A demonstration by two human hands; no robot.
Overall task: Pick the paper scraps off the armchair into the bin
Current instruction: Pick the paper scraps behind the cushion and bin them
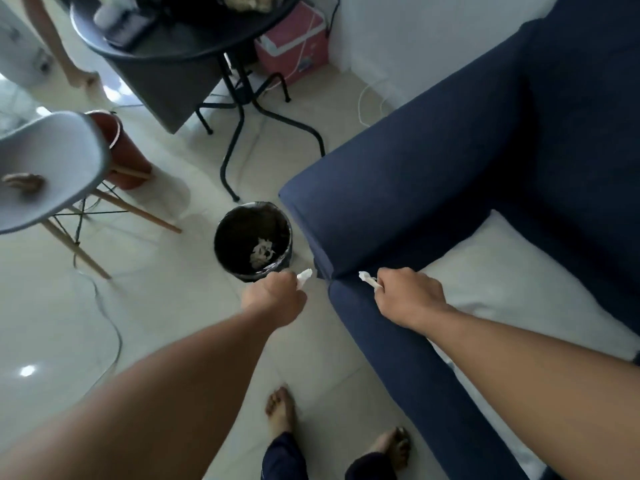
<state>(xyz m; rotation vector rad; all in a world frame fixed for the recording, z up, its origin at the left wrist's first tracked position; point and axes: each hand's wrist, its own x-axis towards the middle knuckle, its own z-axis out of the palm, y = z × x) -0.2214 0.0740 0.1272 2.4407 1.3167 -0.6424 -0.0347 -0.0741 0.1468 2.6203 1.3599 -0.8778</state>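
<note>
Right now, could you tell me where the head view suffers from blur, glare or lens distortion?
Head view: the round table and grey chair at the edges are smeared; glare spots shine on the floor tiles; wide-angle bending curves the armchair; the hands, left hand and right hand, and the bin stay fairly sharp.

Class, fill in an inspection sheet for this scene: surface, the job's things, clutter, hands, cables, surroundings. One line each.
Surface: navy armchair with a white seat cushion; no scraps seen lying on it.
Job's things: black-lined bin on the floor beside the armrest, white scraps inside.
Clutter: pink box on the floor.
Hands: left hand closed on a paper scrap near the bin; right hand closed on a second scrap over the chair's front.
Cables: white cable by the wall; grey cable across the floor.
Surroundings: round black table, grey chair, tiled floor.
</note>
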